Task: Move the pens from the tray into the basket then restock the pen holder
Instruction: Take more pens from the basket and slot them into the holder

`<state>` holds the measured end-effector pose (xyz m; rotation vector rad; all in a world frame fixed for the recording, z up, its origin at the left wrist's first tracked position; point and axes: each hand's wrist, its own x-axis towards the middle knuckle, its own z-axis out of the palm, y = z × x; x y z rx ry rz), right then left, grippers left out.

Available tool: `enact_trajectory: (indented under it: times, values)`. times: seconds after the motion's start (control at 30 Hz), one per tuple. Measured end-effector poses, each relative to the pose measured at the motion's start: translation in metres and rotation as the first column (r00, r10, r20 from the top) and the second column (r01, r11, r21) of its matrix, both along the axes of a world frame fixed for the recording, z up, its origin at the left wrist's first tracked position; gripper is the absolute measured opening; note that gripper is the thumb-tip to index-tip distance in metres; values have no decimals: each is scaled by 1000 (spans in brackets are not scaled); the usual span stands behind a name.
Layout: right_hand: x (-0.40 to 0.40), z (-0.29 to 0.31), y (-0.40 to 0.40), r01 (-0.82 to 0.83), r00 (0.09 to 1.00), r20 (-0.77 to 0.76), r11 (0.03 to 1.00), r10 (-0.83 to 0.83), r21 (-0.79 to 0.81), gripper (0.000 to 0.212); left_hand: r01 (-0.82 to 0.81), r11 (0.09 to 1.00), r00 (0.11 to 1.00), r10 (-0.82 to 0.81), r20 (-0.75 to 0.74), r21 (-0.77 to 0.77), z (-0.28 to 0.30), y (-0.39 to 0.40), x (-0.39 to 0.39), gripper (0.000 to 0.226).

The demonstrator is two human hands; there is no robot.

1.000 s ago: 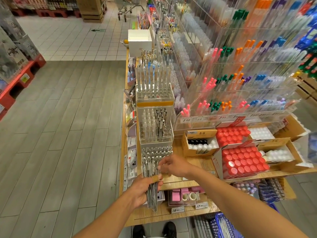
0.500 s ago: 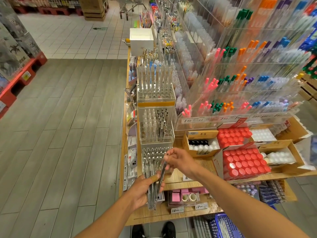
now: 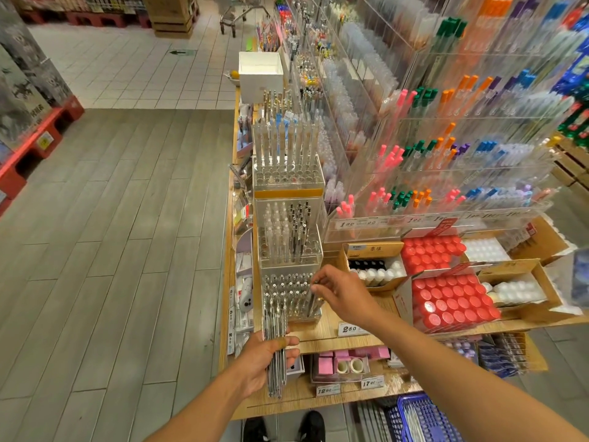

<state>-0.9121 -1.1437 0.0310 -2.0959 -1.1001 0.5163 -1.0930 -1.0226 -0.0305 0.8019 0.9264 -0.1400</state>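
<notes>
Silver pen (image 3: 311, 300) now at the clear pen holder (image 3: 288, 296), I see, pinched by my right hand (image 3: 342, 293), left hand (image 3: 266, 357) gripping the bundle (image 3: 275, 352) centre-bottom over the wooden shelf (image 3: 322, 333), grey plank floor (image 3: 111, 250) left.

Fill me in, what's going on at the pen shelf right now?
A person is restocking the clear pen holder on the wooden shelf. The left hand grips a bundle of pens upright, while the right hand pinches a single pen and lowers it into the holder's right side. The blue basket sits on the floor below.
</notes>
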Motion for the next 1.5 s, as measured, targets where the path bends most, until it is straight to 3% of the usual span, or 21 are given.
enact_trajectory:
  times: [0.07, 0.43, 0.83, 1.17, 1.27, 1.33, 1.4, 1.43, 1.5]
  values:
    - [-3, -5, 2, -29, 996, 79, 999, 31, -27, 13, 6, 1000, 1000, -6, 8, -1, 2, -1, 0, 30]
    - [-3, -20, 9, -33, 977, 209, 996, 51, -87, 18, 12, 1000, 1000, -12, 18, -21, 4, 1, -2, 32]
    - [-4, -33, 6, -90, 956, 264, 982, 132, -167, 11, 51, 998, 998, -50, 43, -32, 9, 0, 0, 28]
    - [-14, -41, 19, -161, 821, 511, 962, 255, -220, 5, 62, 997, 998, -61, 30, -52, 12, 3, 1, 38]
    - [-18, -40, 21, -125, 807, 547, 969, 224, -213, 6, 66, 996, 997, -63, 41, -59, 14, 2, 0, 46]
    - [-20, -37, 23, -47, 881, 457, 985, 118, -164, 11, 69, 995, 996, -65, 59, -68, 15, 2, -1, 50]
    - [-19, -29, 26, 45, 993, 112, 992, -31, -115, 13, 60, 992, 994, -49, 97, -114, 17, 3, -1, 52]
    - [-17, -25, 27, 61, 987, -140, 993, -75, -101, 15, 60, 988, 992, -43, 122, -141, 18, 4, -2, 51]
    - [-12, -18, 25, 46, 861, -502, 995, -84, -88, 18, 81, 981, 985, -52, 165, -175, 21, 7, -3, 49]
